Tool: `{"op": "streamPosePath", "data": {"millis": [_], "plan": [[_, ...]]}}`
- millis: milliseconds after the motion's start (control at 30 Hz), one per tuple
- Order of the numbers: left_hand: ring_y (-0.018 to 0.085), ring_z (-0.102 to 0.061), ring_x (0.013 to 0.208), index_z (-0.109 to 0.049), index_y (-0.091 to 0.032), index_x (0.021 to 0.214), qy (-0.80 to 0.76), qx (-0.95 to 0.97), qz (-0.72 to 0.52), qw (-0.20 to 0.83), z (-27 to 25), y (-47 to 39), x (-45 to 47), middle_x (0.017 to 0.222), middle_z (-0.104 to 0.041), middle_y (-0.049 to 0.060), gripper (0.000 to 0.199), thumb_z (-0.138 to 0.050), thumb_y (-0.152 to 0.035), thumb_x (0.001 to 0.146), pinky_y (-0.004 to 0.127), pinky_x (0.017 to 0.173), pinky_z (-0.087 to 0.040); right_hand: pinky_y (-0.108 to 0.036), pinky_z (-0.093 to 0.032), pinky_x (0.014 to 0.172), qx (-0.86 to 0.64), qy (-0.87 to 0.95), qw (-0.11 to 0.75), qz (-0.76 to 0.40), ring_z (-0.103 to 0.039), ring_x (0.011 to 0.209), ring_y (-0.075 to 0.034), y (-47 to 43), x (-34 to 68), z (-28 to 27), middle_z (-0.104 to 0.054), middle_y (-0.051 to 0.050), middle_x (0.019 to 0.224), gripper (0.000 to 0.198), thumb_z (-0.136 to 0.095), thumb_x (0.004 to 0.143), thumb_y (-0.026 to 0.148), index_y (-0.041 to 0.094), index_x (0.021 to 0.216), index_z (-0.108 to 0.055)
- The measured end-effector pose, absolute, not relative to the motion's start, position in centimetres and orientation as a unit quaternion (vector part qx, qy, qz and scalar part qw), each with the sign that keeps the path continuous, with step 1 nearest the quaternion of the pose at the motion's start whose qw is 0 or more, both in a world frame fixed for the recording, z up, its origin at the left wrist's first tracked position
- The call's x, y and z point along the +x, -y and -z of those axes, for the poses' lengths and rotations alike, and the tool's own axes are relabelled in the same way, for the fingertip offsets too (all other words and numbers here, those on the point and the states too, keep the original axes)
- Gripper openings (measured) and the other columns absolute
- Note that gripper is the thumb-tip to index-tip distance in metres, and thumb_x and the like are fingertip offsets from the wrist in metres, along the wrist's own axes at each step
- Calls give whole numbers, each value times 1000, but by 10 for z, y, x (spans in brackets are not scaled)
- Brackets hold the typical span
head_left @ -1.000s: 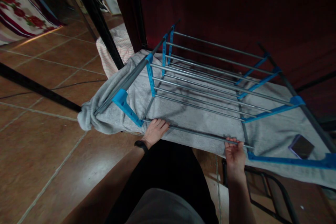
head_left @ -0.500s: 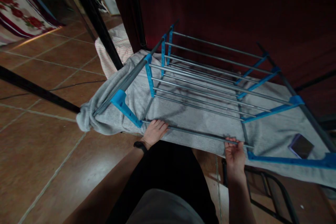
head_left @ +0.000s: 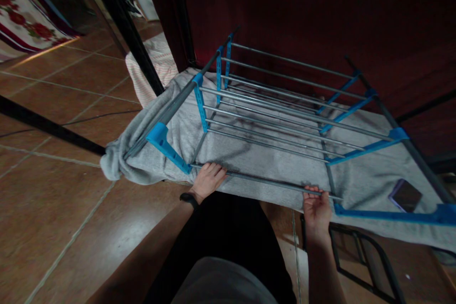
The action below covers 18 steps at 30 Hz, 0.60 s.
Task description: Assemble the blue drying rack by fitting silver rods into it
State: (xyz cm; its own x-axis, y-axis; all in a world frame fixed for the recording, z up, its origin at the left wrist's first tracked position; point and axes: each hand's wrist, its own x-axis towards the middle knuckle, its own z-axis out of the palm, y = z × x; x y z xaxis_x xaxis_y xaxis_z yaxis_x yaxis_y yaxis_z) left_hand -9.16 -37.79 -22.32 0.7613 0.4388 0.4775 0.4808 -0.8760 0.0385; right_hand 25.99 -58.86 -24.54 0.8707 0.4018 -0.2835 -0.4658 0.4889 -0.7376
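Lying on a grey blanket (head_left: 359,178) over brown tiled floor (head_left: 53,199), against a dark red curtain: a blue-and-grey drying rack (head_left: 270,118). Gripping its nearest metal rod (head_left: 263,181) at both ends: left hand (head_left: 207,179) and right hand (head_left: 315,207), fingers curled over it. Resting on the blanket at right, a phone (head_left: 405,195).

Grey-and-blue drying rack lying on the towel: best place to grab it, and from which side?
Grip the nearest grey metal rod of the grey-and-blue drying rack, from the near edge. It is thin, bare and reachable; left hand and right hand sit there, spread apart. The grey towel lies beneath.
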Motion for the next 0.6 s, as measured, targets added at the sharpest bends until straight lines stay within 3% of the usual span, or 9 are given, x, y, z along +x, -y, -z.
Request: {"op": "streamPosePath", "data": {"millis": [333, 600], "plan": [[22, -60, 85, -64, -18, 99, 253, -935, 248, 27, 222, 378, -92, 92, -69, 9, 19, -50, -32, 97, 37, 76, -42, -38, -51, 100, -451, -25, 856, -252, -66, 76, -11, 589, 259, 245, -66, 4, 80, 10, -65, 85, 28, 21, 81, -60], [23, -62, 82, -62, -19, 97, 234, -929, 285, 34, 224, 371, -93, 83, -68, 6, 16, -56, -33, 94, 37, 75, -42, -34, -50, 100, -442, -22, 857, -263, -67, 81, -11, 583, 248, 234, -68, 5, 80, 12, -70, 77, 26, 21, 83, -60]]}}
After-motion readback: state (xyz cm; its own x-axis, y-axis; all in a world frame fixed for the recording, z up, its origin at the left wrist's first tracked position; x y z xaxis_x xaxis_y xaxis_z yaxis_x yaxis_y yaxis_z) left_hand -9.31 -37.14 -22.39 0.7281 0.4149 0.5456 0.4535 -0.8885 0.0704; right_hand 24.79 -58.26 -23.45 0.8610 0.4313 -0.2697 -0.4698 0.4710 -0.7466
